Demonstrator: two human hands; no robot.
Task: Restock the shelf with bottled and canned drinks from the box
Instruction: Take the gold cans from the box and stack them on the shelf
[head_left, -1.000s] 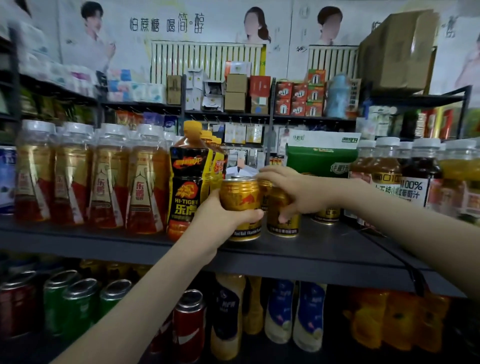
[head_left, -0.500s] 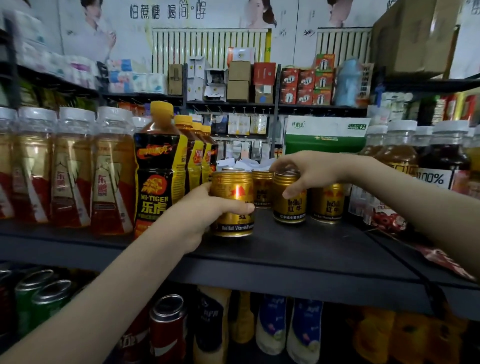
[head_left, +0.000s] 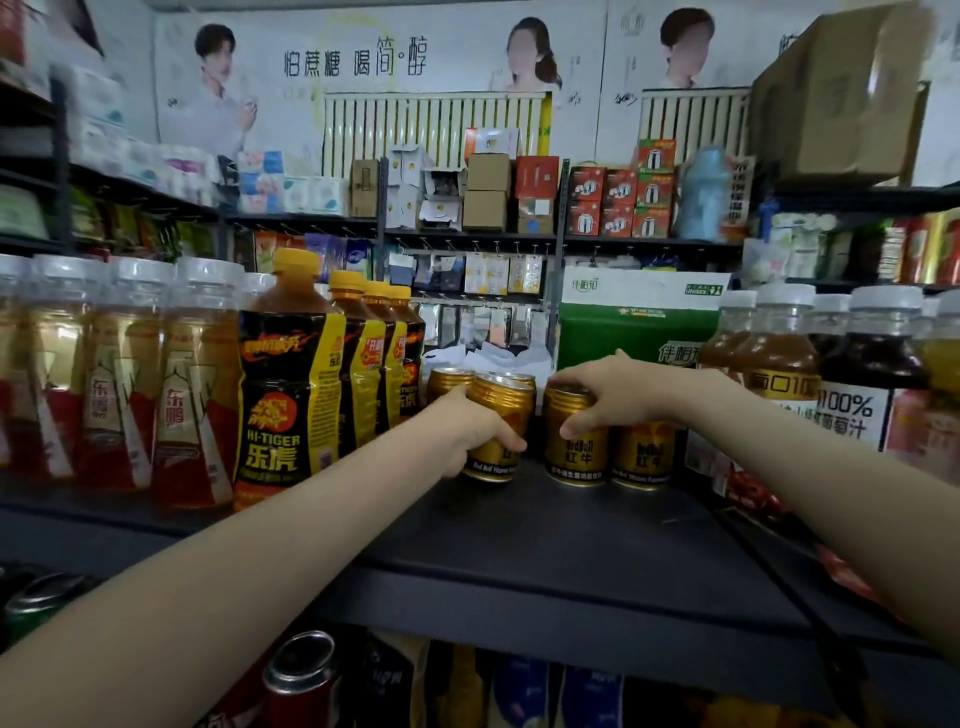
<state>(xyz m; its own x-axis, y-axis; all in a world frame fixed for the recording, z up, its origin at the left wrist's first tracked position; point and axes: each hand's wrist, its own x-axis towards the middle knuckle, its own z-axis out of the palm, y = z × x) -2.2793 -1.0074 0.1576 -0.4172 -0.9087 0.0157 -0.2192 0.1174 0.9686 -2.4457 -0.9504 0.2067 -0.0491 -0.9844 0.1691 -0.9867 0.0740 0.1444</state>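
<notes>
Two hands: our left hand (head_left: 467, 431) wraps a tilted gold can (head_left: 501, 410); our right hand (head_left: 618, 395) clasps the rim of an upright gold can (head_left: 574, 452)
Gold cans (head_left: 644, 457): we count five, grouped on the dark shelf (head_left: 545, 545)
Hi-Tiger bottles (head_left: 283, 395): four, just left

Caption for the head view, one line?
Left hand grips the left can, right hand the right can, at the shelf.
</notes>
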